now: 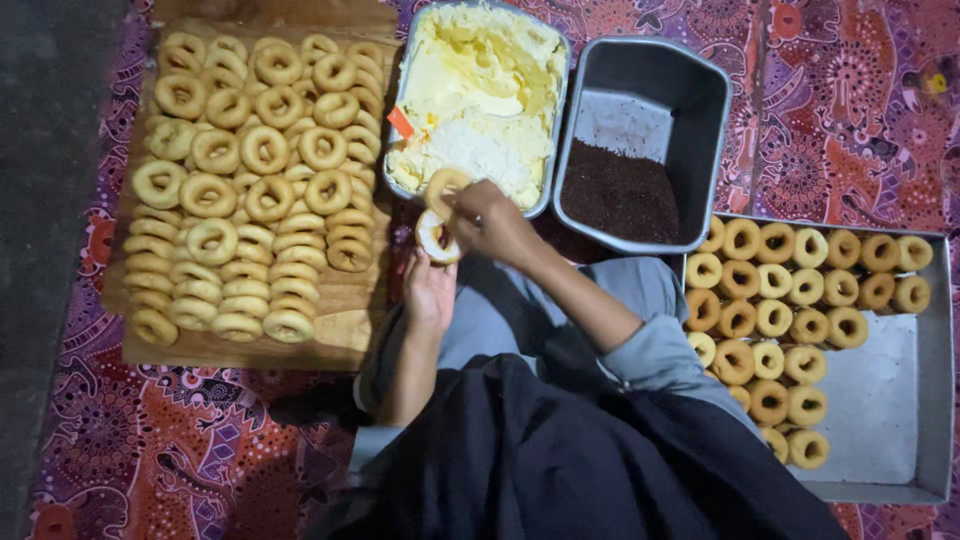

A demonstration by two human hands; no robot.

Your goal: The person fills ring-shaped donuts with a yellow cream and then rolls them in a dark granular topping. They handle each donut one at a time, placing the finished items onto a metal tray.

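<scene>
A: What lies at upper left?
B: A wooden board [345,335] stacked with plain ring doughnuts [250,180], piled in overlapping rows.

A: And along the top edge?
B: A metal tin [700,90] with dark sprinkles [620,195] heaped in its near half, its far half bare.

A: At right?
B: A shallow metal tray [880,400] carrying rows of browner rings [790,290] along its far and left sides.

A: Beneath everything?
B: A patterned red and purple cloth [150,450].
</scene>
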